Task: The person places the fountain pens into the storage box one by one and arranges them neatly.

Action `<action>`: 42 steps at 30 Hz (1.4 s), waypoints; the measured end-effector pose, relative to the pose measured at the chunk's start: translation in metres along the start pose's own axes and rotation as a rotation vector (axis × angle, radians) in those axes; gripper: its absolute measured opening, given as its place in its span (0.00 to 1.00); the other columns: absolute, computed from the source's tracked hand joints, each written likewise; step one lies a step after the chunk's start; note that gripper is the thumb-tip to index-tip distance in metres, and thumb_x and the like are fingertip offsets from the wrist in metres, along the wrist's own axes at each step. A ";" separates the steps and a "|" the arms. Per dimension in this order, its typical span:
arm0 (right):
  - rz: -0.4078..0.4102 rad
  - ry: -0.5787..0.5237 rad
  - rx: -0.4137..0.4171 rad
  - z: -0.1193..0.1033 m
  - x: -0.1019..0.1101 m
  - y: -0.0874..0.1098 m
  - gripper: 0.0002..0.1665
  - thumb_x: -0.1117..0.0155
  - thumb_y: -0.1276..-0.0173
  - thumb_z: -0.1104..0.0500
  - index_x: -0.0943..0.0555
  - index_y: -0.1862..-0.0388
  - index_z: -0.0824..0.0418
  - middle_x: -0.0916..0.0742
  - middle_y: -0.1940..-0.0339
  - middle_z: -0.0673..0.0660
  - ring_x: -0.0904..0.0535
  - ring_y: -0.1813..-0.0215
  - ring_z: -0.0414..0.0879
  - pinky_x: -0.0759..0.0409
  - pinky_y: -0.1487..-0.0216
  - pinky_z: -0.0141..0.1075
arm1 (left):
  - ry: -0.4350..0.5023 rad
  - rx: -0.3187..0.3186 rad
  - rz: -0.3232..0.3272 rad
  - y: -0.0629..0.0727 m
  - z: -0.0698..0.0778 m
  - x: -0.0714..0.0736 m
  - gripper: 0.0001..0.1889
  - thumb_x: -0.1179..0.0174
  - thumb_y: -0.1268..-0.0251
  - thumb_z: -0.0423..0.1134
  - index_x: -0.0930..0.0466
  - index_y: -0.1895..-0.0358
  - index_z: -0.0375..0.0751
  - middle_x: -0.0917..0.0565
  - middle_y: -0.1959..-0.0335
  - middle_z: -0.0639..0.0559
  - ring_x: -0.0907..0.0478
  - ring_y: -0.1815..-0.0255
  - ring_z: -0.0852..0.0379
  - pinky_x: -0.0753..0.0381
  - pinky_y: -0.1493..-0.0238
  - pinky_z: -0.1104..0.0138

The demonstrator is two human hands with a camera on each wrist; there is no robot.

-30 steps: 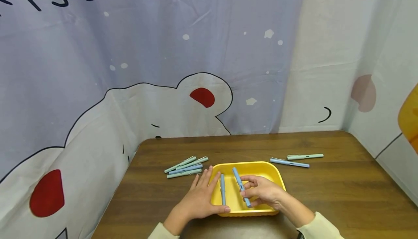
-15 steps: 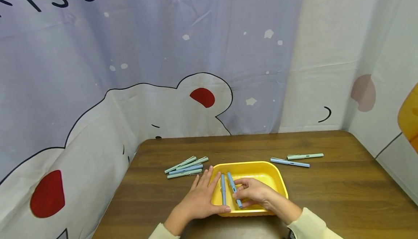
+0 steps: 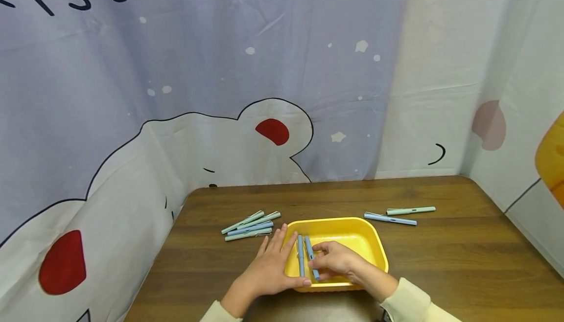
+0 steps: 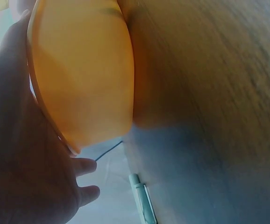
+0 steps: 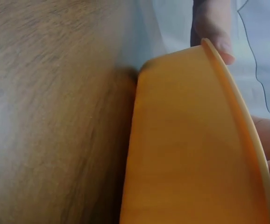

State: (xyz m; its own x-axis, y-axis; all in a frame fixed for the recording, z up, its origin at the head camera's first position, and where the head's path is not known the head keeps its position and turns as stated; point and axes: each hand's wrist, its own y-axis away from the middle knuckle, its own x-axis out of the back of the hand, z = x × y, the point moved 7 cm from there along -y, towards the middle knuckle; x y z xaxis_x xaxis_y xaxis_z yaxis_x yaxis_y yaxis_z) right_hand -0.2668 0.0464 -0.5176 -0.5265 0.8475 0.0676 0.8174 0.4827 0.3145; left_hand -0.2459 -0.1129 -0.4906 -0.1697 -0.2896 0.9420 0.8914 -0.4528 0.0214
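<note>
A yellow tray [image 3: 352,221] stands on the wooden table in the head view. My left hand [image 3: 274,268] rests on its left side and near rim with the fingers spread and fairly straight. Inside, a blue pen [image 3: 301,256] lies lengthwise near the left wall. Just right of it, my right hand [image 3: 337,263] pinches a second blue pen [image 3: 310,248], slightly tilted, between thumb and fingers. Whether that pen touches the tray floor I cannot tell. In the wrist views the tray's outer wall [image 4: 83,70] hides most of the inside.
Left of the tray lies a cluster of pens, several green [image 3: 248,234] and one blue [image 3: 251,228]. Beyond its right side lie a blue pen [image 3: 390,219] and a green pen [image 3: 411,211]. A printed curtain [image 3: 264,67] hangs behind the table [image 3: 440,253].
My right hand has moved left and lower with its blue pen, bringing it close beside the other pen in the tray. The left hand has stayed put.
</note>
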 end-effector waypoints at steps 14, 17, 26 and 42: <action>-0.006 0.030 -0.024 0.004 -0.006 -0.004 0.40 0.31 0.37 0.68 0.37 0.31 0.82 0.16 0.62 0.63 0.16 0.69 0.46 0.13 0.69 0.36 | 0.003 -0.006 0.009 -0.001 -0.001 -0.001 0.60 0.44 0.45 0.80 0.52 0.17 0.46 0.60 0.16 0.42 0.56 0.17 0.38 0.55 0.21 0.40; -0.013 0.032 -0.019 0.005 -0.007 -0.004 0.41 0.31 0.38 0.68 0.38 0.30 0.83 0.16 0.62 0.63 0.16 0.68 0.46 0.12 0.67 0.38 | 0.002 -0.008 0.010 -0.001 -0.001 -0.001 0.60 0.45 0.46 0.81 0.52 0.17 0.46 0.60 0.16 0.42 0.56 0.17 0.38 0.55 0.21 0.40; -0.002 0.040 0.000 0.002 -0.006 -0.002 0.44 0.32 0.40 0.69 0.40 0.29 0.82 0.17 0.63 0.62 0.17 0.68 0.46 0.12 0.67 0.37 | 0.001 0.001 0.015 -0.002 -0.001 -0.001 0.59 0.43 0.45 0.79 0.51 0.17 0.46 0.59 0.16 0.42 0.56 0.17 0.39 0.55 0.21 0.40; 0.024 0.151 0.098 -0.027 0.021 0.030 0.35 0.35 0.36 0.66 0.33 0.32 0.78 0.16 0.59 0.60 0.18 0.60 0.49 0.13 0.59 0.45 | -0.007 0.015 0.019 -0.002 -0.002 -0.002 0.61 0.43 0.48 0.80 0.51 0.17 0.47 0.59 0.16 0.42 0.55 0.17 0.40 0.55 0.21 0.42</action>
State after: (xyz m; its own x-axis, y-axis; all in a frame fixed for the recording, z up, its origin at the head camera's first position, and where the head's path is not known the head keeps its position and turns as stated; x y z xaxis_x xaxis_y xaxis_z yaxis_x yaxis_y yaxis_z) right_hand -0.2597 0.0732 -0.4808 -0.5295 0.8199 0.2176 0.8452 0.4882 0.2175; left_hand -0.2480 -0.1136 -0.4931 -0.1494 -0.2918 0.9447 0.9008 -0.4342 0.0084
